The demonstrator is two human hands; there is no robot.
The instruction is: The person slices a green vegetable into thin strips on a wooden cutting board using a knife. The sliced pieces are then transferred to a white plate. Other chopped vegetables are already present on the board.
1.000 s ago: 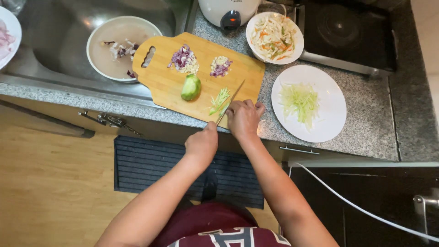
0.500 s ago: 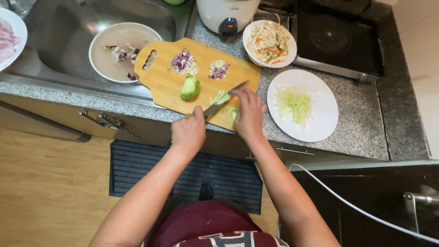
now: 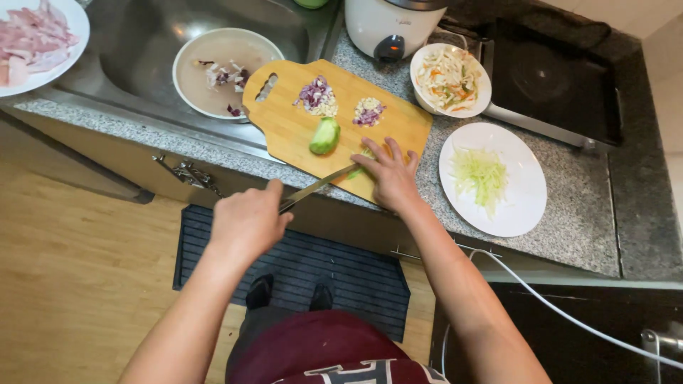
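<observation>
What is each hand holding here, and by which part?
Left hand grips a knife by its handle. Right hand holds nothing; it lies flat on the cutting board.

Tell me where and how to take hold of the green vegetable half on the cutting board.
Probably best to take the green vegetable half across its narrow width near the middle, coming from above. It seems to lie cut side down on the cutting board, with clear board on both long sides, apart from the knife.

Home kitchen: steel sink [image 3: 142,50], granite counter [image 3: 569,235], rice cooker [image 3: 391,25], induction hob [image 3: 555,78], wooden cutting board [image 3: 299,131].
</observation>
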